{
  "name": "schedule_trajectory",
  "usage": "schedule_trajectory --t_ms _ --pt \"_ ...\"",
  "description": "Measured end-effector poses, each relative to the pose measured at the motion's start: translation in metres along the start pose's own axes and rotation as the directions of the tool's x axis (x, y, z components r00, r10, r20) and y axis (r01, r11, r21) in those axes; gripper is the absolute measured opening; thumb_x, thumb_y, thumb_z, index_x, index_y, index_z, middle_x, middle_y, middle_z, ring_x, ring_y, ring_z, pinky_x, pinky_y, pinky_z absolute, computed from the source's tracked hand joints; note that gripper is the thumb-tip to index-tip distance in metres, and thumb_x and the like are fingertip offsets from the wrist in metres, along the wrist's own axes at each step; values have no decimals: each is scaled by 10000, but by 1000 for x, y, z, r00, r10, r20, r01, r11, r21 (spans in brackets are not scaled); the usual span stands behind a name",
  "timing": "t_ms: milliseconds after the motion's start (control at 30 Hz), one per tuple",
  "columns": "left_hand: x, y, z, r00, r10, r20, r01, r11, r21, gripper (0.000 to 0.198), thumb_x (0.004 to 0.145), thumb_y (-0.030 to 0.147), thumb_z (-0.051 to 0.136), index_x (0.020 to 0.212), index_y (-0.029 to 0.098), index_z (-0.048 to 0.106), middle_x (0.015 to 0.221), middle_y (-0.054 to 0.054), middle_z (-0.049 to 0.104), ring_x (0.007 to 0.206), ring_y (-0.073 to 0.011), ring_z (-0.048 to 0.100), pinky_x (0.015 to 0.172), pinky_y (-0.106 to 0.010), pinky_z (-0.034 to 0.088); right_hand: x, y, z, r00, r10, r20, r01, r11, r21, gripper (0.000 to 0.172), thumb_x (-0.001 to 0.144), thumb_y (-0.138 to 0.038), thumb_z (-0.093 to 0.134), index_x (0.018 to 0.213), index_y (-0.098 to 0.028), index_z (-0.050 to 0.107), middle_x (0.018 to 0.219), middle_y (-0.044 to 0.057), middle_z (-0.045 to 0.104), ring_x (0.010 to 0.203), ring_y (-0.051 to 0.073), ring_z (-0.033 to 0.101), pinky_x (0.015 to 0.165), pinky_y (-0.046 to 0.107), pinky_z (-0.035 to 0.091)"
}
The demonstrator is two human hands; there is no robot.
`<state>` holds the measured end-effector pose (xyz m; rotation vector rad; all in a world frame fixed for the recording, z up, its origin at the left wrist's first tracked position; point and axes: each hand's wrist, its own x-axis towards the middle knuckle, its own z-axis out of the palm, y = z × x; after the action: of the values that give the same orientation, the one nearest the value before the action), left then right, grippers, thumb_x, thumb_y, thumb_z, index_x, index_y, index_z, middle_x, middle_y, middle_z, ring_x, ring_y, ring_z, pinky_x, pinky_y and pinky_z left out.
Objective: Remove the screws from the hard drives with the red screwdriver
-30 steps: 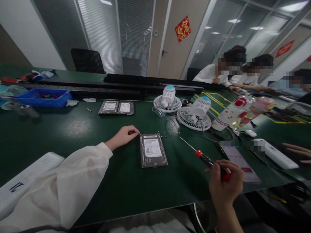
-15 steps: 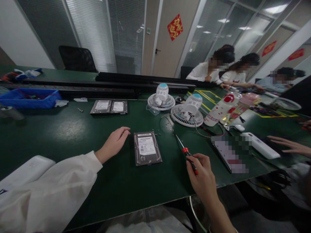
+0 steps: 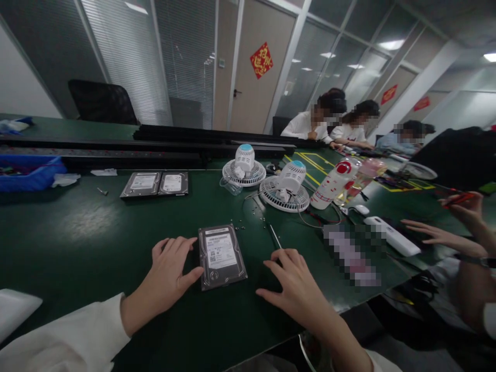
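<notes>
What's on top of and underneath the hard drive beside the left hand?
A white printed label is on top of the hard drive. Green tabletop shows around it; the drive covers whatever lies directly underneath, so that can't be seen.

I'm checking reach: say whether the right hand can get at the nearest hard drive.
Probably yes: nothing visible stands between the right hand and that hard drive, with the left hand opposite. Whether the right grips the screwdriver is unclear.
</notes>
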<state>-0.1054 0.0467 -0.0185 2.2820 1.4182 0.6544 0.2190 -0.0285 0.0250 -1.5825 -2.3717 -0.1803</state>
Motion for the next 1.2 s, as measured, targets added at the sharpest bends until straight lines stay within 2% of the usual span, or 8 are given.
schedule_trajectory --t_ms 100,300,467,533,700,833,1000,1200 --pt "-6 2 4 1000 4 -5 -3 999 41 894 905 876 351 1395 184 638 1242 -182 692 1201 -426 600 1188 -690 248 16 -7 3 991 -56 120 49 997 57 483 747 -502 897 1074 -169 770 1038 75 709 996 272 627 875 443 562" --pt "-18 17 9 997 72 -21 -68 988 140 812 907 815 425 1330 161 657 1186 -177 684 1144 -421 618 1144 -710 269 31 -11 9 971 -78 224 53 992 118 184 942 -310 735 1056 -171 775 979 64 704 1012 242 586 864 393 498" --pt "-29 31 13 992 119 -34 -104 952 288 750 780 685 735 1261 113 665 1153 -163 674 1130 -421 630 1132 -685 281 33 -9 8 958 -97 269 60 988 143 169 984 -305 679 1038 -173 770 1007 64 697 1033 234 563 877 385 466" --pt "-31 34 13 989 142 -47 -119 937 327 689 763 594 799 1243 117 671 1133 -150 678 1103 -406 643 1124 -663 296 34 -7 8 954 -109 280 69 986 150 184 992 -327 670 1045 -180 766 1021 61 694 1048 232 554 888 382 456" --pt "-29 40 4 981 190 -42 -161 916 368 326 864 394 765 1093 166 723 1017 -99 700 958 -339 672 1047 -619 354 38 -6 8 942 -153 298 112 982 149 187 1020 -333 624 1000 -198 751 1003 43 699 1002 212 530 869 374 421" --pt "-25 45 -2 976 214 -41 -181 898 401 278 869 375 786 1045 163 751 973 -91 714 905 -324 679 1035 -625 356 41 -8 5 933 -177 314 146 982 121 170 1026 -297 611 986 -201 745 1010 43 707 980 207 518 842 375 382" --pt "-22 46 -6 981 195 -21 -169 894 415 199 912 355 742 985 174 784 941 -81 734 880 -315 691 1050 -644 355 48 -13 5 930 -148 336 143 989 40 224 1049 -298 561 1038 -200 762 991 71 728 988 231 520 793 388 335" --pt "-16 45 -13 994 113 13 -108 904 414 190 960 337 688 924 200 814 929 -73 763 909 -322 706 1067 -672 344 67 -19 4 922 -143 360 168 985 -40 253 1040 -304 568 973 -162 766 1000 105 748 1052 259 567 815 391 385"
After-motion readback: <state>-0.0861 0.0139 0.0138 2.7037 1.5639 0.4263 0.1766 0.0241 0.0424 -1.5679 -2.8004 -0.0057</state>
